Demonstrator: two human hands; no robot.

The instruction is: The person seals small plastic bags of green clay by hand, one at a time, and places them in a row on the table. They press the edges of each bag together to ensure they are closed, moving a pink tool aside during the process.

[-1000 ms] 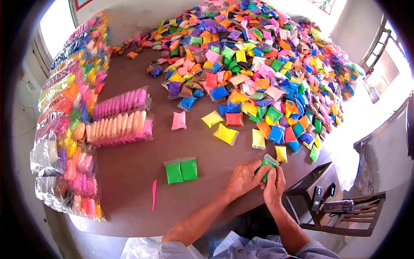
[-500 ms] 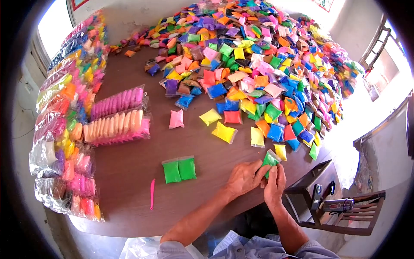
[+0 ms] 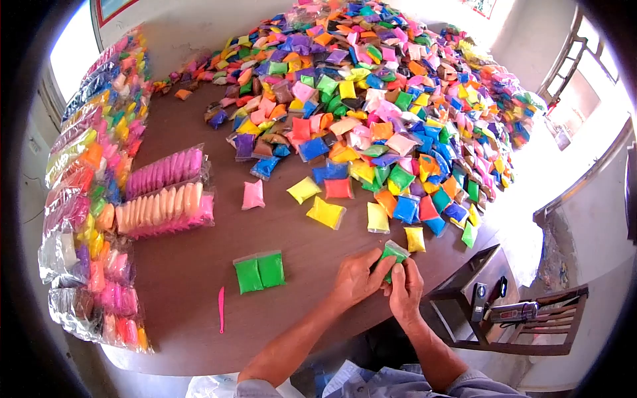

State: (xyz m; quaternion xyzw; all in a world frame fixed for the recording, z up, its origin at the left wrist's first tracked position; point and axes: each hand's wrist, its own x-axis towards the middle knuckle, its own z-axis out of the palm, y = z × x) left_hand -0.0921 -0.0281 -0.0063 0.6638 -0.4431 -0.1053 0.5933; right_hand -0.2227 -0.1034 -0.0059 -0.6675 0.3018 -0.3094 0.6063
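A small green packet (image 3: 393,255) is pinched between both hands near the table's front edge. My left hand (image 3: 361,277) grips its left side, and my right hand (image 3: 403,285) has its fingers closed on the lower right side. To the left, two green packets (image 3: 259,271) lie side by side, nearly flat on the brown table (image 3: 179,265). A pink plastic knife-shaped tool (image 3: 221,310) lies left of them. A yellow packet (image 3: 415,239) is just right of the held one.
A big heap of coloured packets (image 3: 371,106) covers the back and right. Bagged rows (image 3: 93,199) line the left edge, with pink and peach stacks (image 3: 162,207) beside them. A wooden stool with tools (image 3: 484,305) stands at the right.
The whole view has shifted, so the table things appear slightly further left. Both hands still hold the green packet, with little change in grip.
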